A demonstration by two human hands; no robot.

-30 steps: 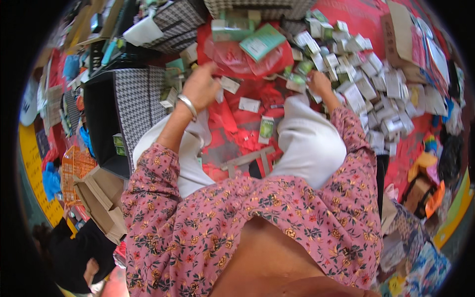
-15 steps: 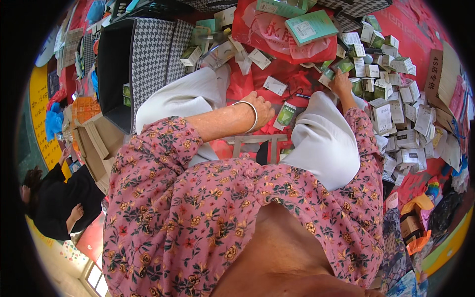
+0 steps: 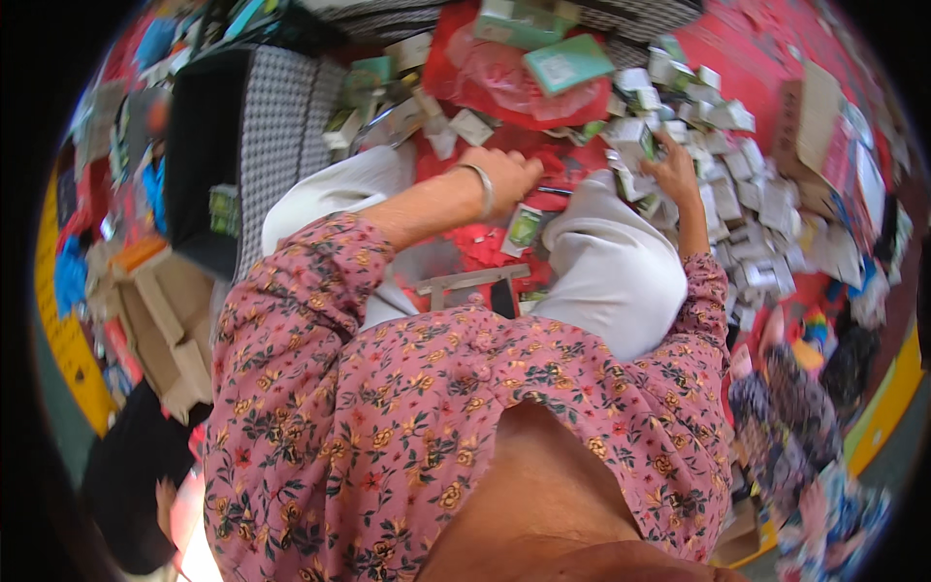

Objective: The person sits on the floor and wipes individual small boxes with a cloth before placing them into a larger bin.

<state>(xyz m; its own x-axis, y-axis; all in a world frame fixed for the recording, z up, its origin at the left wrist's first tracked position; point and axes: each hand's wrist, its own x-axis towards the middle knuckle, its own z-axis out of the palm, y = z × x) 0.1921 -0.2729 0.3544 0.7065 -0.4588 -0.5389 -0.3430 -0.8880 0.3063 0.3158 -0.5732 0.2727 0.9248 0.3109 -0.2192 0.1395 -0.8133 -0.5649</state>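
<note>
My left hand [image 3: 506, 177], with a bangle on the wrist, hovers over the red sheet between my knees. Its fingers are curled; whatever they might hold is hidden. Just below it lies a green-and-white box [image 3: 524, 229], and a dark pen-like stick [image 3: 555, 191] rests beside my right knee. At the left edge of the box pile, my right hand [image 3: 673, 173] has thumb and forefinger apart. Close to those fingertips stands a white-and-green box [image 3: 630, 138]; contact cannot be made out through the blur. Beyond my left hand is a white box [image 3: 471, 126].
Small white boxes [image 3: 747, 209] are heaped at the right. Mint-green boxes [image 3: 568, 64] lie on a red plastic bag [image 3: 441, 70] ahead. A houndstooth bin [image 3: 286, 145] lies open at left, near a cardboard carton [image 3: 170, 320]. A person in black [image 3: 136, 485] is at lower left.
The view has shifted. My left hand has moved forward, over where a white box lay; that box is no longer visible. My right hand's fingers have spread from their earlier grip on a green-and-white box.
</note>
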